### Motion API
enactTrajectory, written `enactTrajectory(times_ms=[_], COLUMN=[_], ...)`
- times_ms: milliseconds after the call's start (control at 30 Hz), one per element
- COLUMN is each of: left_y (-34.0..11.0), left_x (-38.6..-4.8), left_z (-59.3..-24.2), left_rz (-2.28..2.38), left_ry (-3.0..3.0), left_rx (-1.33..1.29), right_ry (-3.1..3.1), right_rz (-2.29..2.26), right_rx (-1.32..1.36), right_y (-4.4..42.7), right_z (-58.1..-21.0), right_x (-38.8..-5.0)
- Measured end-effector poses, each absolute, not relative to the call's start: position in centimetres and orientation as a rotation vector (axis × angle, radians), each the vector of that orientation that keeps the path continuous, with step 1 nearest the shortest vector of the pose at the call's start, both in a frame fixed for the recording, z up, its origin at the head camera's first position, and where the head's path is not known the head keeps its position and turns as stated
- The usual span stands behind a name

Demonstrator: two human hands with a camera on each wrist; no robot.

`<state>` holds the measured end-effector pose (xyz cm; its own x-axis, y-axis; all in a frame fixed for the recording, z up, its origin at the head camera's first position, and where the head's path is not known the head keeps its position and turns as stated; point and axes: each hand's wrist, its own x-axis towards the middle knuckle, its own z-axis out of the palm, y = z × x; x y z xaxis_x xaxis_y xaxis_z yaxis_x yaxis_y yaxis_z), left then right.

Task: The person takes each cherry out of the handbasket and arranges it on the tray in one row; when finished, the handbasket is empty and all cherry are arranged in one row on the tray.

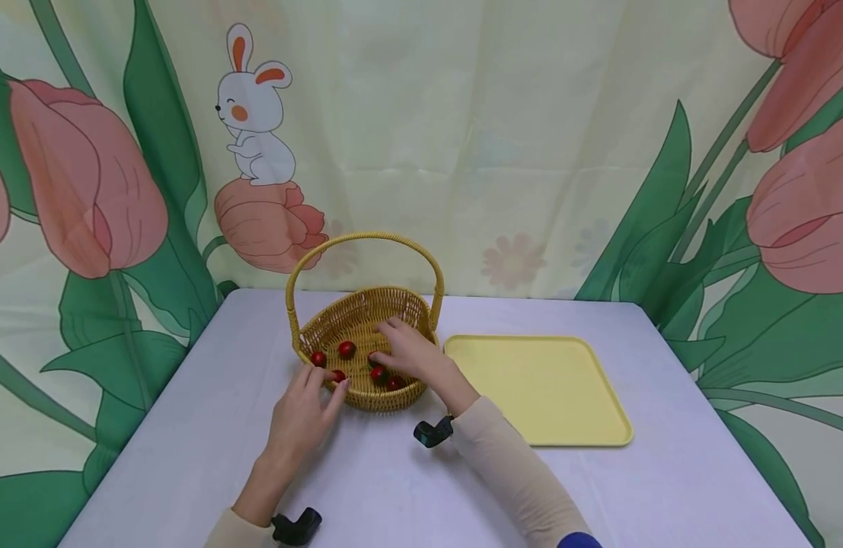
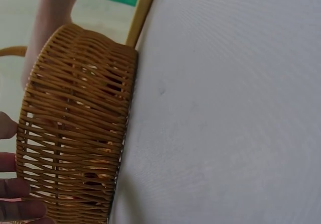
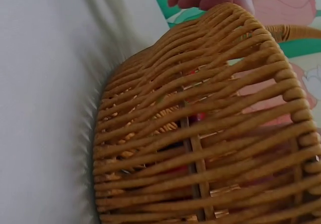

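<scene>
Resting the loose left hand (image 1: 301,415) against the basket (image 1: 378,402), perhaps to steady it, and spreading the empty right hand (image 1: 416,355) over red fruits (image 1: 346,350) inside

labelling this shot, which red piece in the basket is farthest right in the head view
The red piece near the front right wall of the basket, below the right hand in that view; every other visible red piece lies further left.
</scene>
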<state>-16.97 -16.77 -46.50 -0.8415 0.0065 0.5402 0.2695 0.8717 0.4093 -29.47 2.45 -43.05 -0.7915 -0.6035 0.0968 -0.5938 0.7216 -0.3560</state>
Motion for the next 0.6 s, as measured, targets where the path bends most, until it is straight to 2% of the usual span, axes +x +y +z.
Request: enactTrajectory(times_ms=[600], left_y=[-16.9], left_x=[-17.1], left_z=[-47.4], left_rz=[-0.645], left_ry=[-2.444], left_rx=[-0.232], right_ry=[2.755], right_rz=[-0.393], right_rx=[-1.034], right_y=[0.9], right_z=[-44.2], right_x=[-31.0])
